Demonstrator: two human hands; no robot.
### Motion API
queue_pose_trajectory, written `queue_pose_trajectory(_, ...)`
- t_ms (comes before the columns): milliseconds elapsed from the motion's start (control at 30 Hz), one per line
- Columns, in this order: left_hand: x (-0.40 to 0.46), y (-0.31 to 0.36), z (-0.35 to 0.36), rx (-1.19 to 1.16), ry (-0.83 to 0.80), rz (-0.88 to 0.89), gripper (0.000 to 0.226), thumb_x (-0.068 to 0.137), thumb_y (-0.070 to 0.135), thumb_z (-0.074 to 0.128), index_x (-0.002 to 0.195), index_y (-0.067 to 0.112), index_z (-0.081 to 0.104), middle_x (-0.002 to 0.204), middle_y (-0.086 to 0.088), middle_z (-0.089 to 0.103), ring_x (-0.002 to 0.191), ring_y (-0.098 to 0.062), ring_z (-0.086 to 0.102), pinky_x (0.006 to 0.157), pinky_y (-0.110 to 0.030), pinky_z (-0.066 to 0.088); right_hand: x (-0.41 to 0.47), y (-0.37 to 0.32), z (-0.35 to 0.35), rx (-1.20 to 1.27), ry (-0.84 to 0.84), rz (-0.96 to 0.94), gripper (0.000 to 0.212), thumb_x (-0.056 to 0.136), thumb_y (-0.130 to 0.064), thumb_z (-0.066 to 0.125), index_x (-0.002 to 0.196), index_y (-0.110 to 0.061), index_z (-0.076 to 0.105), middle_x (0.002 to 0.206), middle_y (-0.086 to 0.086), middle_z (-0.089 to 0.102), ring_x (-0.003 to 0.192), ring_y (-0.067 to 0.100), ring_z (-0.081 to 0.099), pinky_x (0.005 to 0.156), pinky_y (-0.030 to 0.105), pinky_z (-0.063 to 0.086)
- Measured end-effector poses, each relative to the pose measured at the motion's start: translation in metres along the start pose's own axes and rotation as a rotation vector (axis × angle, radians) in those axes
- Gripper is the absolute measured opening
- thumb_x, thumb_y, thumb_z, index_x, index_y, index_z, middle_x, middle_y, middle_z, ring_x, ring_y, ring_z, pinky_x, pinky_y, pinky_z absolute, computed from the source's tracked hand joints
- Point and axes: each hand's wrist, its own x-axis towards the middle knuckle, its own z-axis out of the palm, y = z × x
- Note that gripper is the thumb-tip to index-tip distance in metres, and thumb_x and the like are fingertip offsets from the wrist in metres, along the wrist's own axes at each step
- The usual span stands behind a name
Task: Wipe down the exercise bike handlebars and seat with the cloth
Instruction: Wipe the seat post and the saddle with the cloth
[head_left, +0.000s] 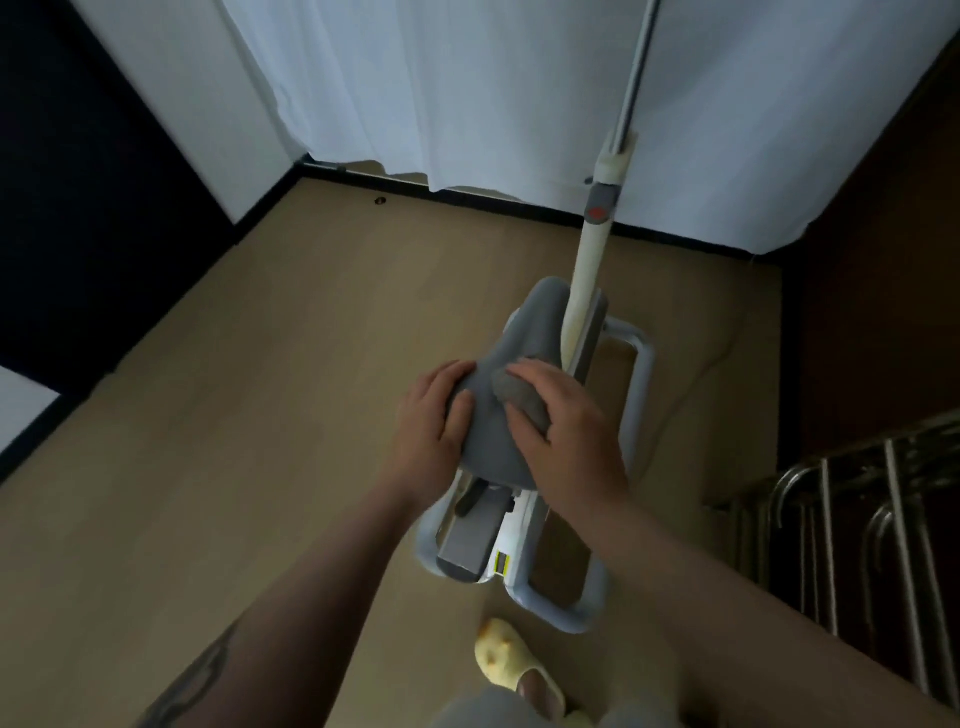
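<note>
Grey bike seat, centre frame above wooden floor: left hand grips its left edge; right hand presses bunched grey cloth onto its top.

The left hand grips the left edge of the grey bike seat. The right hand presses a bunched grey cloth onto the seat's top. A yellow slipper stands on the wooden floor below.

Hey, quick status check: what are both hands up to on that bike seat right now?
Left hand grips seat edge. Right hand presses grey cloth onto seat top. White pole stands close behind seat.
</note>
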Motion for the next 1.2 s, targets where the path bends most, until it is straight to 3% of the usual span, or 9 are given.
queue_pose_trajectory(200,0.002,0.005,-0.001,0.047,-0.038,-0.004,0.053,0.095,0.039,0.028,0.135,0.012,0.05,0.137,-0.006,0.051,0.125,-0.021,0.045,0.11,-0.039,0.032,-0.026,0.0,-0.01,-0.165,-0.084,-0.237,0.037,0.091,-0.025,0.058,0.127,-0.015,0.061,0.131,0.002,0.059,0.123,0.018,0.051,0.105,0.04,0.042)
queue_pose_trajectory(367,-0.004,0.005,-0.004,-0.005,-0.068,-0.038,0.053,0.097,0.034,0.029,0.142,0.01,0.044,0.148,-0.008,0.042,0.136,-0.022,0.036,0.116,-0.035,0.023,-0.016,-0.013,0.013,-0.11,0.144,0.089,0.034,0.087,-0.021,0.061,0.121,-0.016,0.062,0.125,0.0,0.061,0.116,0.018,0.054,0.1,0.039,0.045)
queue_pose_trajectory(533,-0.006,0.003,-0.01,-0.029,-0.136,-0.036,0.044,0.105,0.026,0.029,0.146,0.012,0.038,0.151,-0.008,0.036,0.141,-0.023,0.03,0.118,-0.039,0.021,-0.034,-0.02,0.008,-0.289,-0.007,-0.162,0.043,0.083,-0.019,0.065,0.126,-0.016,0.061,0.131,0.002,0.06,0.122,0.019,0.052,0.11,0.043,0.036)
queue_pose_trajectory(667,-0.002,-0.003,-0.01,-0.054,-0.161,0.01,0.057,0.097,0.039,0.025,0.147,0.013,0.036,0.152,-0.007,0.035,0.141,-0.022,0.029,0.118,-0.041,0.021,-0.027,-0.021,0.005,-0.122,0.099,0.123,0.04,0.092,-0.026,0.058,0.132,-0.024,0.055,0.137,-0.006,0.054,0.126,0.012,0.045,0.11,0.038,0.036)
queue_pose_trajectory(767,-0.001,-0.016,-0.012,-0.05,-0.22,0.079,0.061,0.094,0.052,0.019,0.149,0.027,0.029,0.157,-0.005,0.026,0.144,-0.017,0.021,0.119,-0.04,0.019,-0.042,-0.04,0.037,-0.347,0.176,0.086,0.044,0.089,-0.029,0.047,0.13,-0.018,0.057,0.137,0.0,0.054,0.131,0.013,0.04,0.117,0.031,0.018)
queue_pose_trajectory(867,0.005,-0.028,-0.017,-0.016,-0.316,0.142,0.066,0.086,0.064,0.009,0.145,0.041,0.024,0.16,-0.005,0.018,0.148,-0.018,0.01,0.12,-0.042,0.014,-0.041,-0.036,0.027,-0.384,0.088,0.025,0.043,0.092,-0.03,0.049,0.133,-0.021,0.054,0.139,-0.003,0.053,0.13,0.007,0.039,0.114,0.032,0.026)
queue_pose_trajectory(1033,0.015,-0.033,-0.027,0.117,-0.416,0.366,0.064,0.089,0.062,-0.001,0.148,0.04,0.01,0.163,0.004,0.01,0.149,-0.016,-0.008,0.121,-0.045,0.005,-0.02,-0.047,0.032,-0.192,0.47,0.559,0.035,0.097,-0.036,0.049,0.132,-0.032,0.049,0.114,-0.012,0.059,0.098,0.008,0.056,0.077,0.024,0.043)
queue_pose_trajectory(1100,0.02,-0.037,-0.029,0.115,-0.433,0.417,0.06,0.096,0.053,0.007,0.151,0.034,0.016,0.162,0.004,0.011,0.15,-0.016,-0.003,0.122,-0.044,0.003,-0.024,-0.061,0.057,-0.349,0.55,0.475,0.035,0.094,-0.031,0.055,0.129,-0.027,0.055,0.126,-0.01,0.059,0.112,0.009,0.053,0.091,0.024,0.043)
queue_pose_trajectory(1200,0.036,-0.046,-0.03,0.138,-0.495,0.562,0.06,0.094,0.062,-0.001,0.149,0.041,0.01,0.16,0.015,0.002,0.148,-0.007,-0.01,0.12,-0.036,-0.003,-0.038,-0.063,0.058,-0.435,0.373,0.3,0.041,0.092,-0.026,0.06,0.132,-0.024,0.055,0.139,-0.008,0.052,0.129,0.006,0.04,0.111,0.033,0.035)
